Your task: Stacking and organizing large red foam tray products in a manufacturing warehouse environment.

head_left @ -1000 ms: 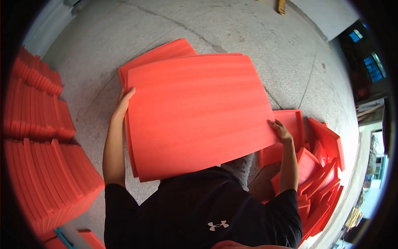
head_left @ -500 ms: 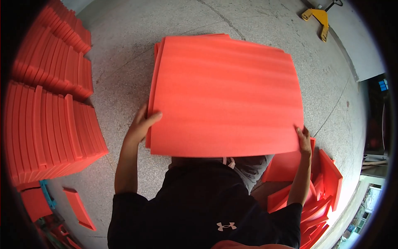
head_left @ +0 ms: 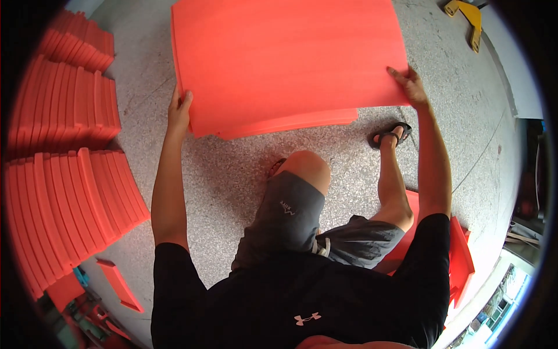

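Observation:
A large flat red foam sheet (head_left: 290,52) is held out in front of me, its far edge cut off by the top of the picture. My left hand (head_left: 179,111) grips its left edge near the close corner, thumb up along the face and fingers partly hidden. On the right edge, near the close right corner, my right hand (head_left: 408,86) is closed with the thumb on top. Below the sheet, the near edges of more red foam sheets (head_left: 302,121) show in a pile; how many are in my grasp, I cannot tell.
Tall stacks of red foam sheets (head_left: 75,203) stand along the left. A narrow red strip (head_left: 120,285) lies on the speckled floor (head_left: 226,192) nearby. More red pieces (head_left: 459,262) lie at my right. A yellow pallet jack (head_left: 469,20) is by the far right wall.
Both arms have stretched forward, carrying the foam sheet away from my body. My legs and the floor between now show. The view has shifted slightly.

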Demonstrator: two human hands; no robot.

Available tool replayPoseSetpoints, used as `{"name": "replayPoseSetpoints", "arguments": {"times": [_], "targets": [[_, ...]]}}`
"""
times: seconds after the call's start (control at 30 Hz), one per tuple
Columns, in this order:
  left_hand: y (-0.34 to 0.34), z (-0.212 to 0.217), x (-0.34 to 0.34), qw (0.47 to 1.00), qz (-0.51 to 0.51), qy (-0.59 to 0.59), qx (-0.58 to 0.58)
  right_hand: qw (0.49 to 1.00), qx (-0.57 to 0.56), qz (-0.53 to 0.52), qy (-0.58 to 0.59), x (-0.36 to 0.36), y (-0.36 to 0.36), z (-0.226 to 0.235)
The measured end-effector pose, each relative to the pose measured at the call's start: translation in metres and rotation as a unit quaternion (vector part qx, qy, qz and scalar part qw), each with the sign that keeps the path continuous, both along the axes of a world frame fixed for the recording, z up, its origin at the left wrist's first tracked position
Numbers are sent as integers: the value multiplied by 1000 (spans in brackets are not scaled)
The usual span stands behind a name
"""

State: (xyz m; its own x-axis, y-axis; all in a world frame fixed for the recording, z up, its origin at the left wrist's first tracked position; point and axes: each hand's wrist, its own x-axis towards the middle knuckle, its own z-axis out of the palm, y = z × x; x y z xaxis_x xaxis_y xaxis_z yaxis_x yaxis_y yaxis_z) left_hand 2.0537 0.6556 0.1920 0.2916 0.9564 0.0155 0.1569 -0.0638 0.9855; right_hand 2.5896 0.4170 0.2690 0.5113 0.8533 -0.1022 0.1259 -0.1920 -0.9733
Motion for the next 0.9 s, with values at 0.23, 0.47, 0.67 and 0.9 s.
{"name": "replayPoseSetpoints", "arguments": {"times": [0.23,0.47,0.67,0.9], "targets": [[11,-144,-15,991,22,51,-125,998,-11,-18,61,-8,28,-151],[18,-203,-31,984,2,117,-135,994,-101,26,-25,-14,39,-196],[4,-194,-11,938,9,-70,-340,988,-130,61,54,3,17,-252],[15,-174,-5,936,-64,9,-345,969,-170,6,181,-9,34,-252]]}}
